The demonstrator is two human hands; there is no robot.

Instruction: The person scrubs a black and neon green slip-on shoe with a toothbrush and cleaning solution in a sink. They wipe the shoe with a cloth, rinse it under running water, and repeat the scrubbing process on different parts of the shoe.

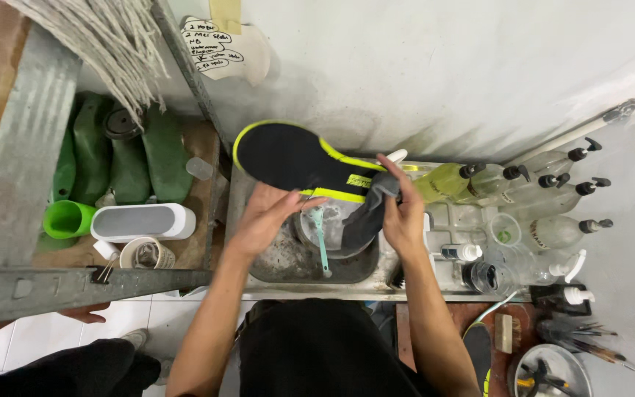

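Overhead, I see my left hand [262, 217] propping the black, lime-edged insole [295, 158] above the sink [310, 265], while my right hand [403, 213] pinches a grey cloth [369, 209] against it. Wiping looks midway; heel end untouched.

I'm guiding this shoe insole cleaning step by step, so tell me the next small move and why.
Probably wipe the grey cloth along the black insole toward its far end. The right hand presses the cloth at the near end only, the left hand steadies the insole from below, and both sit over the sink.
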